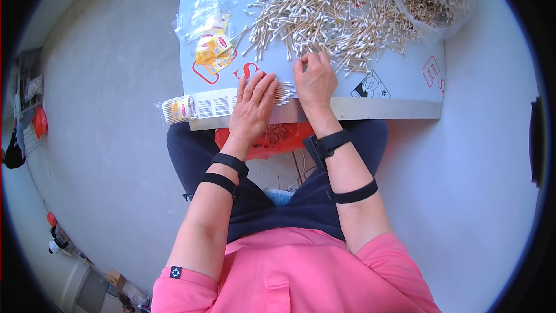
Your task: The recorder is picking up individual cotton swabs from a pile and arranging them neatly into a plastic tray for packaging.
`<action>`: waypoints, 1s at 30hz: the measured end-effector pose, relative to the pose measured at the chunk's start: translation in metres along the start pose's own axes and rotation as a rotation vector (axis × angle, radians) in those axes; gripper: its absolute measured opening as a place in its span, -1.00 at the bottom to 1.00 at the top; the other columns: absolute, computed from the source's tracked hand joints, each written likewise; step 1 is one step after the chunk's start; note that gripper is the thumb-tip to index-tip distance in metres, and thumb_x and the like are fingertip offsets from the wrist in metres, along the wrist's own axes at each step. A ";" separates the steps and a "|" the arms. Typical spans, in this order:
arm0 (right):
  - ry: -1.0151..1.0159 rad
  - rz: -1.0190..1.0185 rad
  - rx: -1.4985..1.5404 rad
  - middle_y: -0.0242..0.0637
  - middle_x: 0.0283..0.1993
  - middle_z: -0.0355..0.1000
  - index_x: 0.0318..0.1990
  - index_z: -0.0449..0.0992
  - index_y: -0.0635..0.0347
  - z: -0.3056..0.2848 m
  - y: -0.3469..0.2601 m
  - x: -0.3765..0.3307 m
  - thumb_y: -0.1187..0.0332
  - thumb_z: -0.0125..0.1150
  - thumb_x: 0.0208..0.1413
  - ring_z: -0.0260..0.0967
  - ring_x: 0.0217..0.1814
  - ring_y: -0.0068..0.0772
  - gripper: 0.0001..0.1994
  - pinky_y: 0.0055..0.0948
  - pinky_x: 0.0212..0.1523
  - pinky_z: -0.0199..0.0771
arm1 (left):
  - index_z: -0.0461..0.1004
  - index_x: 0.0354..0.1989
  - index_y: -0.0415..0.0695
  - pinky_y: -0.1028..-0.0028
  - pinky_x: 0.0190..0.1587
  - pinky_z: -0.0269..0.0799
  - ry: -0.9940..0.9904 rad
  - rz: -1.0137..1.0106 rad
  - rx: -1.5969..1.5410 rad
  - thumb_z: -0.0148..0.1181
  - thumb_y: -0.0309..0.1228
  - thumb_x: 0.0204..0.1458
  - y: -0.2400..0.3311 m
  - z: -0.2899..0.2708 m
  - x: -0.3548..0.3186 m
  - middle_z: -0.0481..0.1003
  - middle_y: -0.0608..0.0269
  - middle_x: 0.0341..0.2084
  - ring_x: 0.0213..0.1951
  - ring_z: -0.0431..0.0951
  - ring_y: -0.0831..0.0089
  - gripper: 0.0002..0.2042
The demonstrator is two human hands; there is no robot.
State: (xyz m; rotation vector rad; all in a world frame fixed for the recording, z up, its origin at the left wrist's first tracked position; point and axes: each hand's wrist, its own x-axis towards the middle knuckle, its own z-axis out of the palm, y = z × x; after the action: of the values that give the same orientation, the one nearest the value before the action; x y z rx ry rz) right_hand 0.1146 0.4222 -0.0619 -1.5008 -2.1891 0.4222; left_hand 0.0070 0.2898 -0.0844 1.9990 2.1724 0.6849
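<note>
My left hand point(253, 104) lies flat near the table's front edge, fingers stretched out over a small bunch of cotton swabs point(283, 93). White tips of that bunch stick out to the right of its fingers. Just right of them is my right hand point(317, 81), its fingers curled in with thumb and forefinger close together; whatever they may hold is hidden. Beyond both hands spreads a large loose pile of cotton swabs point(324, 14). A filled clear pack of cotton swabs point(177, 109) with a yellow label sits at the front left corner, beside a white printed strip point(215, 103).
Yellow cards point(214, 46) and clear plastic bags point(209, 10) lie on the table's left side. An opened plastic bag point(437, 3) of swabs stands at the far right. The table edge point(388, 109) has a metal strip; a red bag point(272, 139) hangs below it.
</note>
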 end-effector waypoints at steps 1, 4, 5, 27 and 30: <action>0.002 -0.004 0.002 -0.23 -0.30 0.42 -0.37 0.52 0.17 -0.001 0.003 -0.001 0.35 0.31 0.05 0.49 -0.30 -0.06 -0.88 -0.15 -0.35 0.48 | 0.34 0.26 -0.14 0.08 0.48 -0.03 0.011 0.003 -0.005 0.15 -0.49 0.11 0.000 0.001 0.000 0.29 0.26 0.26 0.36 0.20 0.24 -0.52; -0.085 0.028 -0.024 -0.22 -0.29 0.41 -0.37 0.51 0.16 -0.015 0.013 -0.018 0.37 0.30 0.05 0.48 -0.29 -0.05 -0.89 -0.13 -0.35 0.47 | 0.34 0.26 -0.14 0.09 0.47 -0.02 -0.004 -0.007 -0.006 0.14 -0.50 0.12 0.000 -0.001 0.000 0.30 0.27 0.26 0.37 0.19 0.24 -0.52; -0.124 0.010 -0.004 -0.22 -0.29 0.40 -0.36 0.50 0.16 -0.022 0.016 -0.026 0.38 0.30 0.05 0.48 -0.29 -0.05 -0.90 -0.13 -0.35 0.47 | 0.34 0.26 -0.14 0.09 0.47 -0.02 -0.006 -0.009 -0.008 0.14 -0.50 0.12 0.001 -0.002 -0.001 0.30 0.27 0.26 0.37 0.19 0.24 -0.52; -0.100 -0.183 0.107 -0.29 -0.31 0.45 -0.31 0.55 0.13 -0.007 0.011 0.010 0.39 0.37 0.03 0.51 -0.30 -0.16 -0.89 -0.28 -0.35 0.49 | 0.31 0.30 -0.08 0.07 0.51 -0.12 -0.040 0.004 0.035 0.09 -0.44 0.10 0.000 0.002 -0.002 0.25 0.33 0.31 0.41 0.12 0.25 -0.48; -0.062 -0.161 0.229 -0.25 -0.29 0.42 -0.27 0.54 0.10 -0.013 0.020 0.016 0.40 0.34 0.04 0.49 -0.28 -0.06 -0.88 -0.15 -0.30 0.48 | 0.32 0.29 -0.09 0.06 0.49 -0.08 -0.032 0.004 0.009 0.14 -0.44 0.11 0.001 0.001 -0.002 0.27 0.30 0.28 0.38 0.16 0.23 -0.49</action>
State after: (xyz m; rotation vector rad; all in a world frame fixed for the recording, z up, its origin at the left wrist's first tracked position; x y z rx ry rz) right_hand 0.1326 0.4439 -0.0574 -1.1963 -2.2036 0.6478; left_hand 0.0082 0.2886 -0.0854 2.0053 2.1577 0.6413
